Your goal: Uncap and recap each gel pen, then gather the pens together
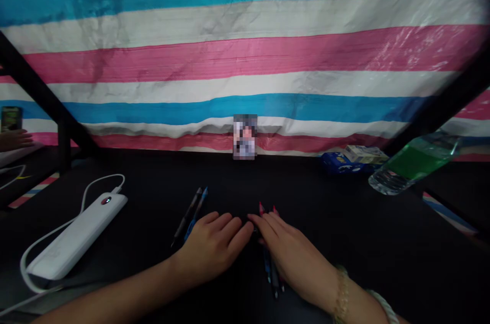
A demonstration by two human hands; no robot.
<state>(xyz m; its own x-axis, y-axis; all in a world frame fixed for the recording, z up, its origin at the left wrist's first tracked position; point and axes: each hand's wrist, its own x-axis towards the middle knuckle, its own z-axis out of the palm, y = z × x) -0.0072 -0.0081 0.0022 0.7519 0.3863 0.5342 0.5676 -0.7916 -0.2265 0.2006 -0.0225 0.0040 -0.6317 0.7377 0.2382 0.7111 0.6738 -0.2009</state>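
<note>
My right hand (pixel 287 245) lies over a bunch of several pens (pixel 273 278), its fingers bent down around them. Reddish tips show above the fingers, and dark and blue barrels stick out below the palm. Close beside it, my left hand (pixel 216 242) is closed with curled fingers, its fingertips almost meeting the right hand's. Something small and dark is between the two hands, too hidden to name. Just left of my left hand, a dark pen (pixel 187 217) and a blue pen (pixel 198 212) lie side by side on the black table (pixel 153 186).
A white power bank (pixel 78 237) with a white cable (pixel 42 245) lies at left. At back right are a blue pack (pixel 340 162), a pale box (pixel 365 154) and a tilted bottle (pixel 415 160) of green liquid. A blurred-out picture (pixel 245 138) stands before the striped sheet (pixel 245 58). Another person's hand (pixel 16 140) shows far left.
</note>
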